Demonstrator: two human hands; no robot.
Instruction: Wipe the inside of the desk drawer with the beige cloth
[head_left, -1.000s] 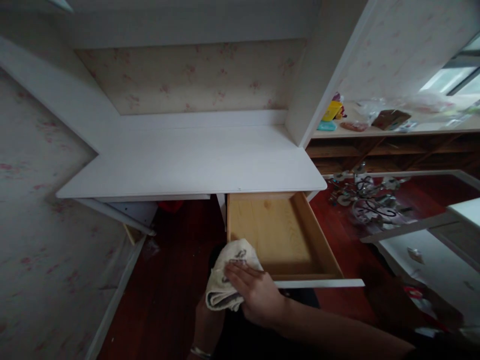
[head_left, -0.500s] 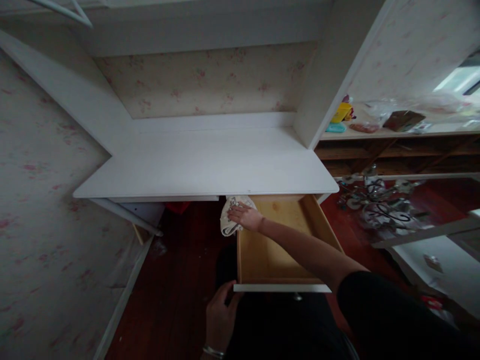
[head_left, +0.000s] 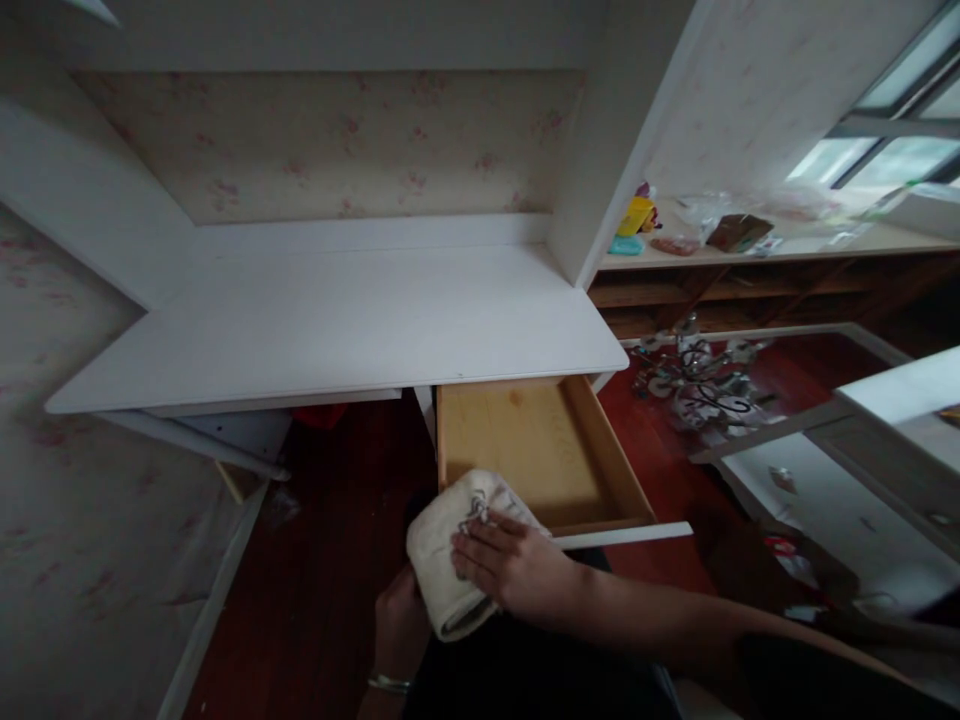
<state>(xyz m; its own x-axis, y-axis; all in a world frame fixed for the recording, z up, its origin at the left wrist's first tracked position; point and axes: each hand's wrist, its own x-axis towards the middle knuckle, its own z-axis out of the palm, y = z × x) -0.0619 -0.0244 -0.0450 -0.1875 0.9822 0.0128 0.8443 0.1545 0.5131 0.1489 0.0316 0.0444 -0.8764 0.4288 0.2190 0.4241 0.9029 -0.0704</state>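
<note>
A folded cream cloth (head_left: 439, 540) with a dark printed pattern lies over the left front corner of the pulled-out drawer (head_left: 517, 455). On top of it rests my right hand (head_left: 517, 565), its fingers laid against the fabric and holding it. The drawer is bare wood inside and has a white front. My left hand (head_left: 401, 620), with a bracelet at the wrist, is low beside the cloth's left edge, close to the drawer's front corner. Its fingertips are hidden behind the cloth.
The white desk (head_left: 360, 320) stands above the drawer, its rounded right corner jutting out. On the dark red floor at right lies a chandelier (head_left: 697, 380). Behind it, a low shelf unit (head_left: 750, 285) carries plastic bags and a yellow item (head_left: 636, 215). White furniture (head_left: 847, 500) stands nearer at right.
My right hand has brought the cloth from the drawer's back left side forward to its front left corner. My left hand is now partly covered by the cloth. The view has turned rightward.
</note>
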